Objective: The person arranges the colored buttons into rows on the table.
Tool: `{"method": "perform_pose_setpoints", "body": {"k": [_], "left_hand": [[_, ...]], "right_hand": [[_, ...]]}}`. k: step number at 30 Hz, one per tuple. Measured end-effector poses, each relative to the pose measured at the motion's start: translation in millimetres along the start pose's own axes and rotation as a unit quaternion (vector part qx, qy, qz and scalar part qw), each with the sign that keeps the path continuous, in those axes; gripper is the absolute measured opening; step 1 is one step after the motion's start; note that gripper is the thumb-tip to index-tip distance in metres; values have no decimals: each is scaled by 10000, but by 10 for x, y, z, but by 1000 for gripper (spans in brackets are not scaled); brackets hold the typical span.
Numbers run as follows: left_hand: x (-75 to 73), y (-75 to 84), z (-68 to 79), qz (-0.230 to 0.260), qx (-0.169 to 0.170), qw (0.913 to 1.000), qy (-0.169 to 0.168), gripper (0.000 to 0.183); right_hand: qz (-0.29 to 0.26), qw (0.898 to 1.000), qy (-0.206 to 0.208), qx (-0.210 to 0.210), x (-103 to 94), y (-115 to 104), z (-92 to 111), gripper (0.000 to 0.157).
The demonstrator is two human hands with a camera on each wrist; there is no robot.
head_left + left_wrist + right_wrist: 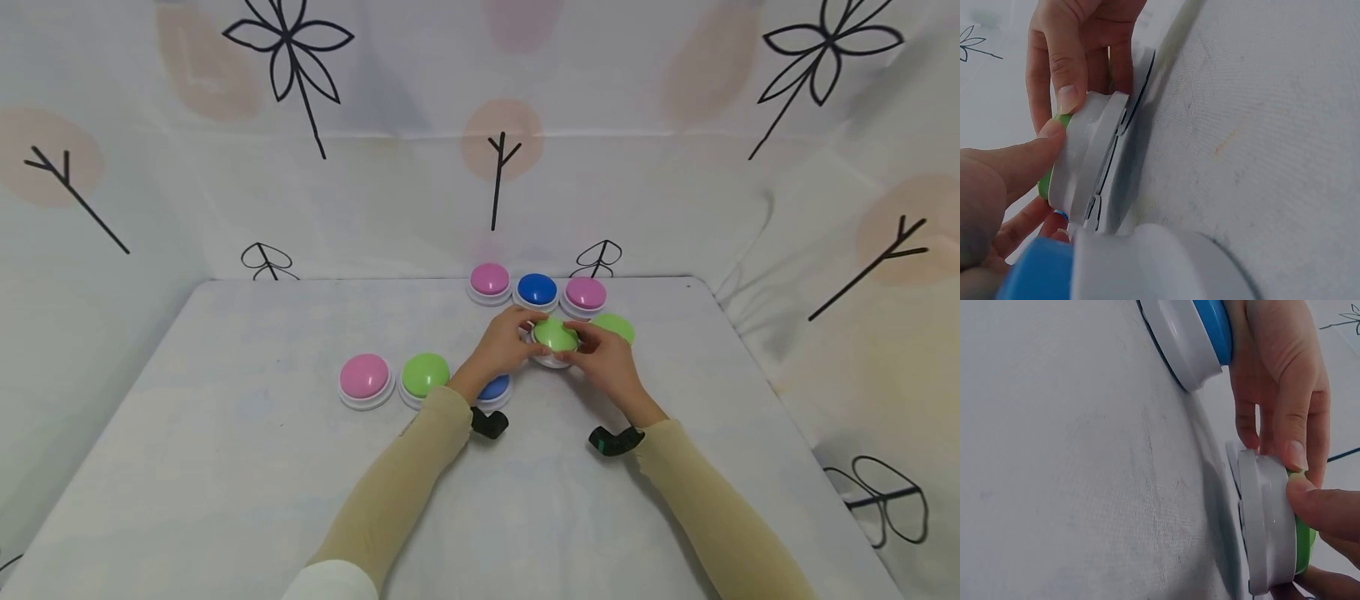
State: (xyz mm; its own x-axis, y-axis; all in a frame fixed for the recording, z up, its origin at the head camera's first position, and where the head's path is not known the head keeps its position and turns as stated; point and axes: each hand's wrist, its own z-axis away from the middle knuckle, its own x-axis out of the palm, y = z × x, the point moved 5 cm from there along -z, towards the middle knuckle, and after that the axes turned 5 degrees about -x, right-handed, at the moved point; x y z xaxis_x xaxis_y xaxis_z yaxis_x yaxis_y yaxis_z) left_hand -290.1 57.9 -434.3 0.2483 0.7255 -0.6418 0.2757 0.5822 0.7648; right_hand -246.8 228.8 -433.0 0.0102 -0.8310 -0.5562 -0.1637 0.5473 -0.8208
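Green button between both hands, perhaps just off the table

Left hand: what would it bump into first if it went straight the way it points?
The green button, which the left hand is touching, comes first. Past it, probably the right hand, though depth is hard to judge.

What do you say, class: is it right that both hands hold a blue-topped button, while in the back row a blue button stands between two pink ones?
One slip: the head view shows the left hand and right hand holding a green-topped button, not a blue-topped one. The rest of the statement is right.
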Motion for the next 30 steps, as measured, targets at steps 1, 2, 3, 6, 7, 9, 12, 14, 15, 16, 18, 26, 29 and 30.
{"method": "perform_pose_setpoints", "body": {"k": [1,2,3,6,7,9,12,14,15,16,18,26,29,30], "left_hand": [[-3,2,1,9,26,10000,-21,55],[-6,4,2,8,62,10000,-39,55],[-7,6,2,-28,109,9999,-55,55],[-14,17,10,-140,207,9997,-78,55],[-15,20,15,-196,227,9995,-79,56],[-10,24,28,-335,242,9991,-89,56],[-4,42,48,-465,251,9985,-107,56],[-3,58,61,-474,245,9985,-118,55],[-5,66,67,-435,237,9987,-120,55],[-7,77,71,-391,234,9989,-129,55],[-8,88,77,-275,199,9993,-163,54],[-5,106,89,185,130,9993,-307,53],[-11,107,87,243,131,9990,-363,53],[-15,108,87,238,141,9988,-392,53]], "right_hand": [[-36,10000,-16,14,-5,7,11,53],[-45,10000,-35,18,-11,15,22,53],[-73,10000,-56,24,-15,24,33,52],[-156,9998,-124,6,-29,41,67,52],[-180,9997,-136,16,-35,45,82,52],[-265,9995,-188,27,-41,58,109,53],[-344,9991,-237,43,-54,77,146,55],[-380,9989,-265,57,-65,85,168,56],[-382,9989,-272,41,-71,88,175,56],[-383,9989,-274,37,-76,91,183,56],[-405,9987,-309,28,-81,99,197,57],[-484,9984,-284,101,-90,161,238,59],[-509,9983,-260,82,-89,161,239,58],[-507,9984,-252,80,-91,159,239,58]]}}
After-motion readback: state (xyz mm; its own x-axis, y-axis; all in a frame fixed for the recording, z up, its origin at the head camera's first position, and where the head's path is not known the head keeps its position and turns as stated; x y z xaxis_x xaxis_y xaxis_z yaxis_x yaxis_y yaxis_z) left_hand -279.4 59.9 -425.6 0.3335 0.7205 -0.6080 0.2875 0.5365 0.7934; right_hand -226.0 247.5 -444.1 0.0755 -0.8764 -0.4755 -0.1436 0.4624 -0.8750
